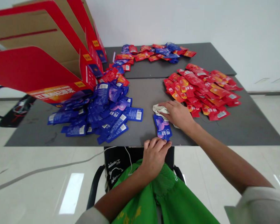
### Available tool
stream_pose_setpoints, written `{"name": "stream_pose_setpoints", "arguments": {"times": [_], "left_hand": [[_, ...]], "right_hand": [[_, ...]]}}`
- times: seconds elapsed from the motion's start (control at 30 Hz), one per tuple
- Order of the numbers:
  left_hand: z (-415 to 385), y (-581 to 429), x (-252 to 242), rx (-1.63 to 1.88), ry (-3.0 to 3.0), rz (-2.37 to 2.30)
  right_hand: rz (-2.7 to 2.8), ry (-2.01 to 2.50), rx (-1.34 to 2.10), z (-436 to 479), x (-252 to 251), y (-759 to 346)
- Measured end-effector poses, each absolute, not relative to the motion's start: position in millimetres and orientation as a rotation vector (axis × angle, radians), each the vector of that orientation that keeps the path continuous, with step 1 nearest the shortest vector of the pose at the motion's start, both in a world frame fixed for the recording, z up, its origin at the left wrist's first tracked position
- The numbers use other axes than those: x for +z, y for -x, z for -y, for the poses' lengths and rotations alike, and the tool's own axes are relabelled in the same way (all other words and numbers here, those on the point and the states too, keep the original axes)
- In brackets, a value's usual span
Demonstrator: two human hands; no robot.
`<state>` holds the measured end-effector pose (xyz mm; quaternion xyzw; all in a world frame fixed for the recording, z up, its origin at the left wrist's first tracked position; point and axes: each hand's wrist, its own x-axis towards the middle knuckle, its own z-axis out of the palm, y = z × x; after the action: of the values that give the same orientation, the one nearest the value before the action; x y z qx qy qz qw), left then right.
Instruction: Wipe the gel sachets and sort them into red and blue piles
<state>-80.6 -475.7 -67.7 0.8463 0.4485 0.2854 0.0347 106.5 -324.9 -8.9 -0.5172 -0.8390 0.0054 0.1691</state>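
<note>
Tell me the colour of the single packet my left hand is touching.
The packet is blue with a purple-pink patch; the head view shows it.

The left hand (155,154) is pinching the near end of a single blue packet (162,129) lying on the grey table (224,130); the right hand (177,114) is resting on a white cloth (160,109) just beyond that packet; a blue heap (100,112) is lying to the packet's left, beneath tipped red cartons (37,62); a red heap (200,90) is spreading to its right; a mixed row (151,53) is lying far beyond it.
</note>
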Motion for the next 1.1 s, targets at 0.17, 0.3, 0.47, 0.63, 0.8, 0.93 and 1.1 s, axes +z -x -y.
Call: {"name": "stream_pose_setpoints", "arguments": {"times": [0.17,0.3,0.47,0.63,0.8,0.93,1.1], "left_hand": [[475.2,80.8,-69.3,0.916,-2.56,-1.367],[475.0,81.0,-67.3,0.914,-2.552,-1.353],[474.7,82.5,-63.4,0.863,-2.535,-1.338],[475.6,82.4,-66.8,0.891,-2.554,-1.342],[471.0,80.1,-60.5,0.857,-2.597,-1.347],[463.2,76.2,-46.6,0.764,-2.625,-1.338],[459.8,74.5,-45.9,0.657,-2.719,-1.403]], "right_hand": [[2.208,1.438,-0.031,347.0,17.0,-110.0],[2.327,1.396,0.032,408.9,25.3,-117.0],[2.45,1.405,0.135,434.2,1.8,-113.5],[2.389,1.423,0.051,377.3,-12.1,-111.0],[2.301,1.475,-0.029,331.5,-1.8,-111.9],[1.983,1.487,-0.055,355.5,12.7,-122.5],[1.698,1.545,-0.003,416.1,1.4,-147.6]]}}
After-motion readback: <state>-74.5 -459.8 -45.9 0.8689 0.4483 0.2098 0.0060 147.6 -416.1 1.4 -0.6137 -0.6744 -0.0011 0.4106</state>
